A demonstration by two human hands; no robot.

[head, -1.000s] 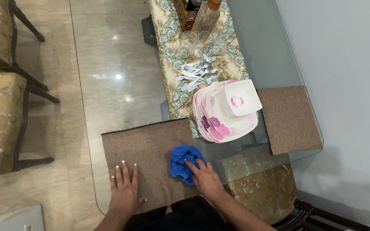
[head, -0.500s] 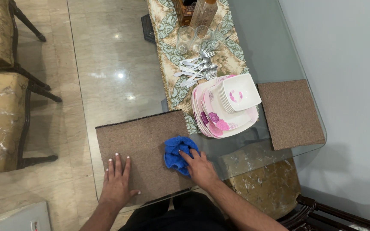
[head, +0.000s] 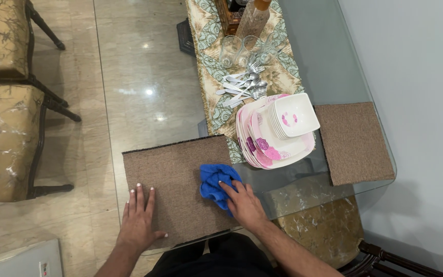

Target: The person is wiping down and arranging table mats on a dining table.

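Blue cloth lies bunched at eleven o'clock of the right hand, whose spread fingers press it onto the brown mat; left hand rests flat, holding nothing.

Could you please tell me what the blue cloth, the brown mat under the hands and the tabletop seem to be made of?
The blue cloth, under the right hand, looks like soft terry or microfibre: fuzzy, matte, bunched in folds. The brown mat, with the left hand flat on it, seems a coarse woven or short-pile textile, matte and speckled. The tabletop is clear glass: the floor shows through it and lights glint on it.
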